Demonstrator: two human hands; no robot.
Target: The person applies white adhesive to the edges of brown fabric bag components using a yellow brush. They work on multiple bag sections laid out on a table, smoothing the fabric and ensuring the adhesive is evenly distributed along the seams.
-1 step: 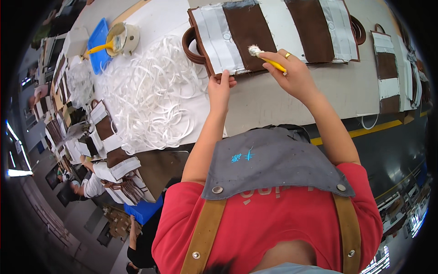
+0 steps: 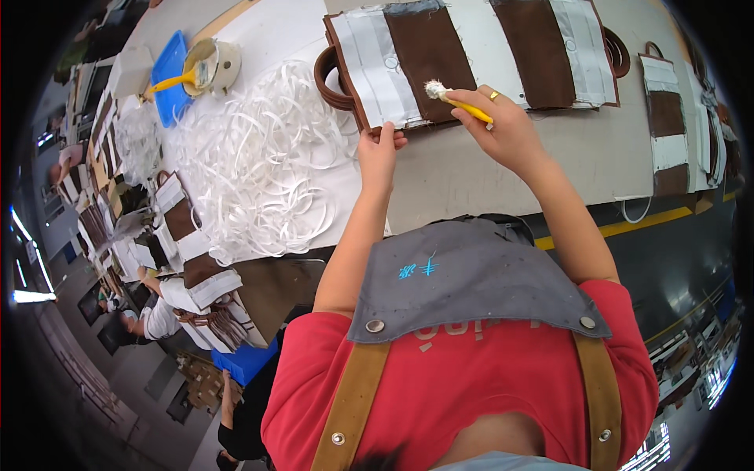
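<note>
A stack of brown-and-white bag panels (image 2: 432,51) with brown handles lies on the table in front of me. My left hand (image 2: 380,153) pinches its near left corner, thumb on top and fingers curled at the edge. In my right hand (image 2: 503,129), which wears a ring, is a small brush (image 2: 474,111) with a yellow handle and whitish bristles. The bristles are over the brown strip near the panels' front edge; I cannot tell whether they touch it.
Left of the panels spreads a heap of white ribbon strips (image 2: 263,165). Behind it stand a pot (image 2: 226,67) with another yellow brush (image 2: 174,81) and a blue tray (image 2: 169,59). More panels (image 2: 666,118) lie at the right table end. Other people work at the left.
The brush tip in my right hand has shifted slightly left and toward me. My left hand stays at the corner.
</note>
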